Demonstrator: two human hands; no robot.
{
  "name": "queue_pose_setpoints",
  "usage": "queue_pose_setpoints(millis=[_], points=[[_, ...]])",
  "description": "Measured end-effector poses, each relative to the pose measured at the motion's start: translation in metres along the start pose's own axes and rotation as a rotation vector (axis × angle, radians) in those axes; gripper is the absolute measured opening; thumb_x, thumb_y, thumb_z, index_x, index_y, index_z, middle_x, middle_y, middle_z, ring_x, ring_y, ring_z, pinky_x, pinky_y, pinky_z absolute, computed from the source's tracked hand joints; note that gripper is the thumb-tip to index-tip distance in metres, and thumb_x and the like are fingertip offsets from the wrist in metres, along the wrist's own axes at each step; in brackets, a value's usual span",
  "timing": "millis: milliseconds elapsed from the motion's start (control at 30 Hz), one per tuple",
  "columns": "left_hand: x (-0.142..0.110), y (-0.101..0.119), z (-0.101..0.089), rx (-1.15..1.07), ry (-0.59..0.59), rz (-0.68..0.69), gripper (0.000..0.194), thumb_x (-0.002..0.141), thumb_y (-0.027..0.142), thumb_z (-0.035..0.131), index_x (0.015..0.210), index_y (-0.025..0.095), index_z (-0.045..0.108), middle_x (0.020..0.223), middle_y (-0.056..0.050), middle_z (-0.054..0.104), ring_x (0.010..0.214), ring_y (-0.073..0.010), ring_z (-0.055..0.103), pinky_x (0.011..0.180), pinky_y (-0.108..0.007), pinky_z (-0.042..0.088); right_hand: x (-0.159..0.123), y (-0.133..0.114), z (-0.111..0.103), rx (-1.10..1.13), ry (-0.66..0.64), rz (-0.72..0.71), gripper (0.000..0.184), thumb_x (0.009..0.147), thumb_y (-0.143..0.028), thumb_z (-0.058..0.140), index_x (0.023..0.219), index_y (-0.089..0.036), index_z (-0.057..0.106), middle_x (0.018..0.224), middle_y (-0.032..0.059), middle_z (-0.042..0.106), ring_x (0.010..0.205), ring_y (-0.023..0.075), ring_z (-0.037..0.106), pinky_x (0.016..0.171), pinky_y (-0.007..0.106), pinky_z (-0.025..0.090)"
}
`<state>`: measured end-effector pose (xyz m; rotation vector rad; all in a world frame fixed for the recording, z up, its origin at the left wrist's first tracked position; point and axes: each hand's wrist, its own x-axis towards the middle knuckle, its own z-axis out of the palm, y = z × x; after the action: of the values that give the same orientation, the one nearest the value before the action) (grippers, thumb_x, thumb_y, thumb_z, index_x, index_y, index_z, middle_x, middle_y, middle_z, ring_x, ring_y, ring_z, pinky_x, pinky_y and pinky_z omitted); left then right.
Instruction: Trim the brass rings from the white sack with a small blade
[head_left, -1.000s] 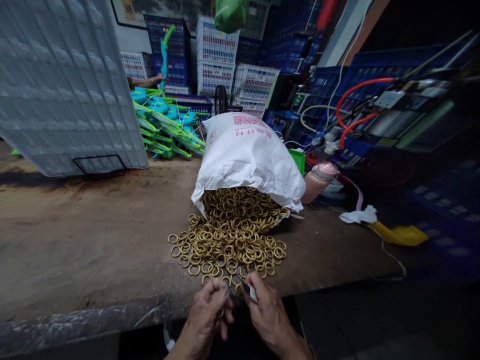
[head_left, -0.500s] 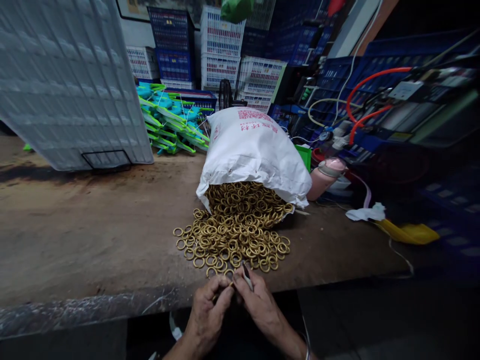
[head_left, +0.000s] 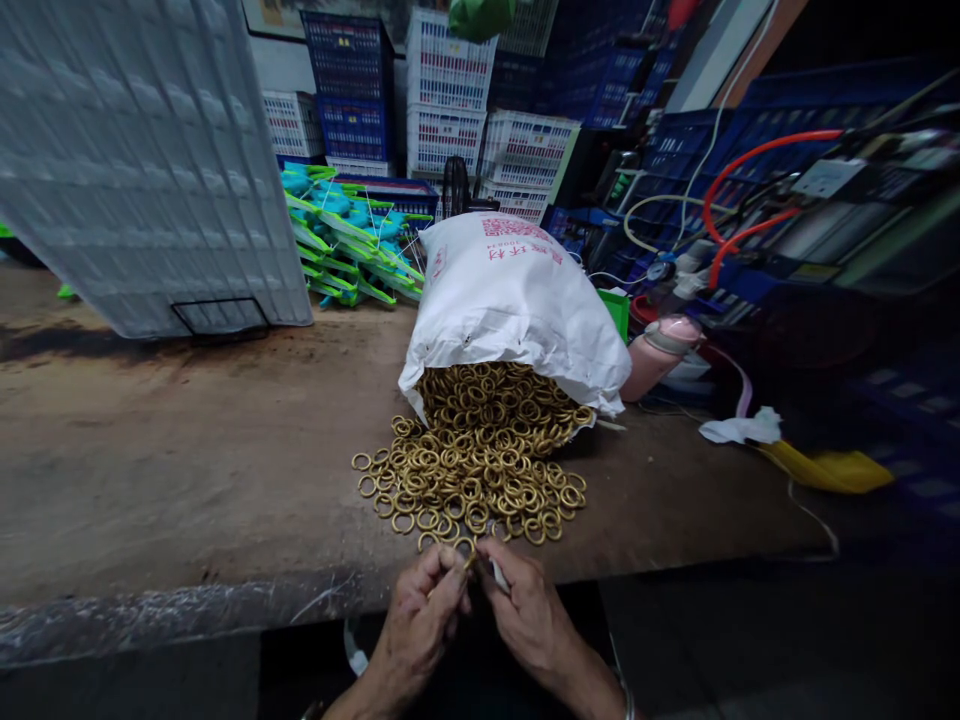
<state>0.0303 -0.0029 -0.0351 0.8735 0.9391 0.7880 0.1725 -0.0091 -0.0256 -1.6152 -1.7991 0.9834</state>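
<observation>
At the table's front edge, my left hand (head_left: 421, 615) pinches a brass-coloured ring (head_left: 468, 562) between thumb and fingers. Close beside it, my right hand (head_left: 529, 620) is closed around a small slim tool with a pale body (head_left: 499, 577); its dark pointed tip, seen a moment ago, is hard to make out now. The fingertips of both hands almost meet at the ring. Just beyond them lies a heap of similar rings (head_left: 480, 485), spilling from the mouth of a white woven sack (head_left: 517, 300) with red print.
On the left stands a large translucent plastic panel (head_left: 172, 180), with green and blue plastic pieces (head_left: 352, 240) behind it. Right of the sack are a pink bottle (head_left: 660, 355), a yellow piece (head_left: 829, 470) and red air hoses (head_left: 716, 200). Stacked crates (head_left: 450, 90) fill the back.
My right hand has shifted slightly right and turned, so the tool's dark tip has dropped out of sight. The ring in my left hand shows more. The whole view has moved slightly.
</observation>
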Motion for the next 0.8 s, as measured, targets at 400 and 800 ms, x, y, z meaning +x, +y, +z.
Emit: queue_pose_setpoints(millis=[400,800], points=[[-0.0021,-0.0104,-0.008,0.039,-0.002,0.127,0.028,0.078,0.043,0.054,0.069,0.018,0.047,0.058,0.005,0.034,0.05,-0.0076,0.025,0.047,-0.02,0.023,-0.0013,-0.0005,0.0041,-0.239,-0.053,-0.091,0.03,0.063,-0.004,0.033,0.082,-0.021,0.048,0.066,-0.0003,0.056,0.06,0.0147,0.052,0.056,0.022,0.032],[-0.0064,-0.0068,-0.0099,0.145,-0.019,0.152,0.028,0.081,0.042,0.049,0.067,0.018,0.047,0.06,0.004,0.036,0.054,-0.0093,0.029,0.051,-0.021,0.026,-0.0087,0.0035,0.0052,-0.356,-0.114,-0.052,0.041,0.06,-0.003,0.034,0.092,-0.022,0.049,0.074,0.0004,0.059,0.068,0.0161,0.053,0.061,0.022,0.032]])
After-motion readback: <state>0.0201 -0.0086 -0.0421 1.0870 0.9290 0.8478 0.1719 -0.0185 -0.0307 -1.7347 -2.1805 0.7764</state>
